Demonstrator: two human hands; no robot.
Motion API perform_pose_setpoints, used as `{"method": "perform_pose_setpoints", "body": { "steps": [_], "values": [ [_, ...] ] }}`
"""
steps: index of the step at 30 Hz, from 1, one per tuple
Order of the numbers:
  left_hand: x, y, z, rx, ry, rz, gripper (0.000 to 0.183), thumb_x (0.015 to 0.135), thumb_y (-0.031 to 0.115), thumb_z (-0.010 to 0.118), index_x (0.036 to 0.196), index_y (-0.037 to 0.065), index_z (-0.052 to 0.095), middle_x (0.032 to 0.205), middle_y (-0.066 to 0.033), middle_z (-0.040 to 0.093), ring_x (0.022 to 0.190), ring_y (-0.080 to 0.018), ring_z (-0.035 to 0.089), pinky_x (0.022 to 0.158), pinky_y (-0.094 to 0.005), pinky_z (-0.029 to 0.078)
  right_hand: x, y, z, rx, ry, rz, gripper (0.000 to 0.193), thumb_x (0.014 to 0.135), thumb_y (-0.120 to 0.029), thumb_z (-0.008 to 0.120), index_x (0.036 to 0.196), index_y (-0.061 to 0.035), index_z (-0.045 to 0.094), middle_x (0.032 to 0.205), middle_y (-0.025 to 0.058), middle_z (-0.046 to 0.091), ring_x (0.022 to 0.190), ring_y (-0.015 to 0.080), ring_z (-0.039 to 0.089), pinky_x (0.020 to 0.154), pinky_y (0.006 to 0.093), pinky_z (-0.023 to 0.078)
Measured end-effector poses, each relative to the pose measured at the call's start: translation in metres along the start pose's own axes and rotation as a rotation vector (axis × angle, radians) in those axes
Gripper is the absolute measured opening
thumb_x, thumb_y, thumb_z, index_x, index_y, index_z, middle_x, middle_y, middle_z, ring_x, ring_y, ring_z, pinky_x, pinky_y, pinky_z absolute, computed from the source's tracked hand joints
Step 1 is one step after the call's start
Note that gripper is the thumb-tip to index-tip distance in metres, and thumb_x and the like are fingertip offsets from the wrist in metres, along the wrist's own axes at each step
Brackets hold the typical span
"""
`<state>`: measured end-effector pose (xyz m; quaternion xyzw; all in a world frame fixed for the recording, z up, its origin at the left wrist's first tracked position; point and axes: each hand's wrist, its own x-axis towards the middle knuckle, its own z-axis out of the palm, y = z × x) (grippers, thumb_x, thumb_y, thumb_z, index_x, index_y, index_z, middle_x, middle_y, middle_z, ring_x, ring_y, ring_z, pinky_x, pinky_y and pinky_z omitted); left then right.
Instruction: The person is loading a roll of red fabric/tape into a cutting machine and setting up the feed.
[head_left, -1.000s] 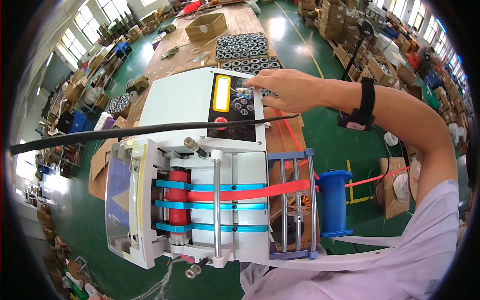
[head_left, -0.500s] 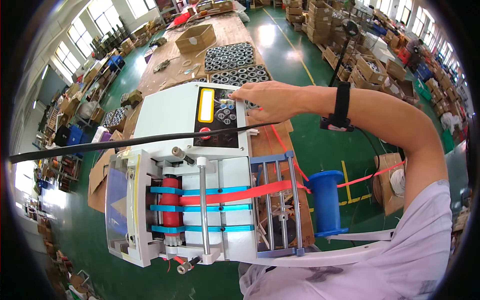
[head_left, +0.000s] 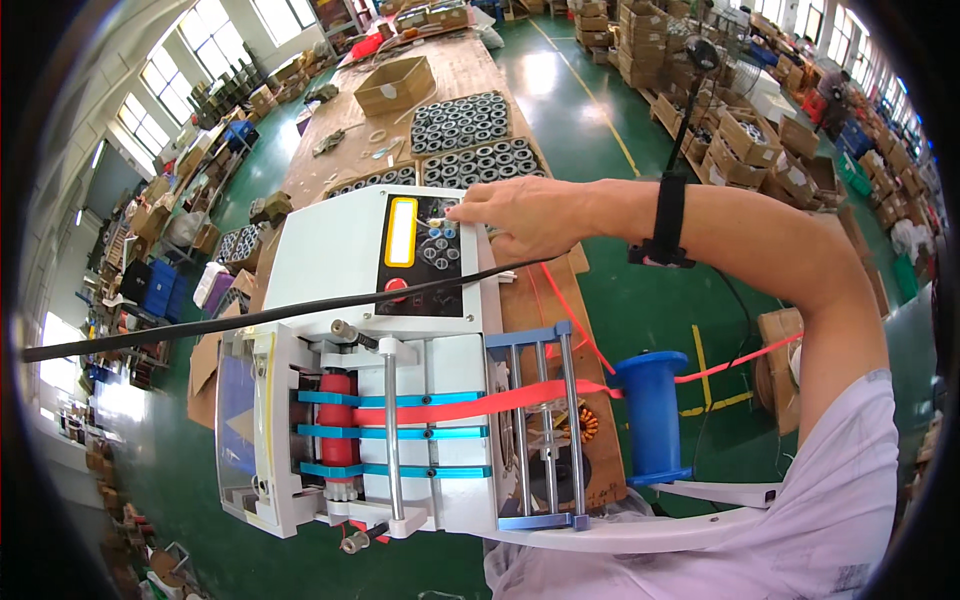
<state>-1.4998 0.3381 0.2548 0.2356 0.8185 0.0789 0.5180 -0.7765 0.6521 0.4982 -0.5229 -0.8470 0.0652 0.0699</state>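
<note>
My right hand (head_left: 525,212) reaches from the right to the black control panel (head_left: 447,272) of a white tabletop machine (head_left: 325,245). Its index fingertip touches the panel by the upper buttons, with the thumb held apart and nothing gripped. The panel carries a yellow-framed display (head_left: 401,232) and a red knob (head_left: 396,288). A flat red strip (head_left: 470,402) runs from the right through a grey roller frame (head_left: 550,455), beneath a steel bar (head_left: 394,440), to the red roller (head_left: 340,385) between blue guides (head_left: 455,433). My left hand is out of view.
A blue spool (head_left: 655,415) stands right of the machine. A black cable (head_left: 270,318) crosses in front of the view. Trays of ring-shaped parts (head_left: 460,122) and an open cardboard box (head_left: 394,86) sit on the long table (head_left: 330,105). Stacked cartons (head_left: 645,45) line the right side.
The view has shifted slightly, so the machine sits a little lower and its panel farther left. My right hand stays at the panel's buttons.
</note>
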Motion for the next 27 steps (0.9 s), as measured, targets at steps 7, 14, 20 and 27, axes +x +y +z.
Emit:
{"method": "perform_pose_setpoints", "body": {
  "steps": [7, 14, 20, 27],
  "values": [
    [-0.012, 0.005, 0.020, 0.016, 0.095, 0.057, 0.037, 0.093, 0.018, 0.050, 0.130, 0.015, 0.048, 0.089, -0.0037, 0.062, 0.064, -0.0133, 0.051, 0.050, -0.0297, 0.044, 0.002, 0.009, 0.013, 0.012, 0.099, -0.063, 0.049, 0.083, -0.009, 0.047, 0.132, -0.0027, 0.047, 0.118, 0.0186, 0.050, 0.109, 0.0342, 0.054, 0.092, 0.0408, 0.045],
    [-0.009, 0.002, 0.029, -0.040, 0.057, 0.063, 0.039, 0.094, 0.014, 0.049, 0.132, 0.011, 0.044, 0.094, -0.0079, 0.063, 0.071, -0.0176, 0.056, 0.058, -0.0315, 0.048, 0.008, 0.010, 0.016, -0.070, 0.092, -0.079, 0.047, 0.083, -0.008, 0.049, 0.130, -0.0029, 0.046, 0.112, 0.0218, 0.054, 0.105, 0.0340, 0.056, 0.086, 0.0401, 0.049],
    [-0.045, 0.028, 0.043, -0.144, 0.068, -0.047, 0.041, 0.097, 0.022, 0.042, 0.137, 0.011, 0.039, 0.100, -0.0099, 0.065, 0.070, -0.0185, 0.056, 0.058, -0.0318, 0.049, -0.015, -0.006, -0.012, -0.006, 0.011, 0.114, 0.048, 0.087, -0.013, 0.051, 0.133, -0.0042, 0.045, 0.111, 0.0206, 0.054, 0.104, 0.0362, 0.056, 0.091, 0.0426, 0.046],
    [0.026, -0.056, 0.014, -0.015, 0.062, 0.021, 0.053, 0.090, 0.023, 0.054, 0.138, 0.013, 0.034, 0.099, -0.0122, 0.064, 0.061, -0.0188, 0.055, 0.050, -0.0394, 0.046, -0.036, -0.024, -0.045, -0.008, 0.081, 0.070, 0.054, 0.085, -0.013, 0.055, 0.136, -0.0032, 0.041, 0.124, 0.0204, 0.052, 0.112, 0.0351, 0.053, 0.096, 0.0439, 0.042]
  ]
}}
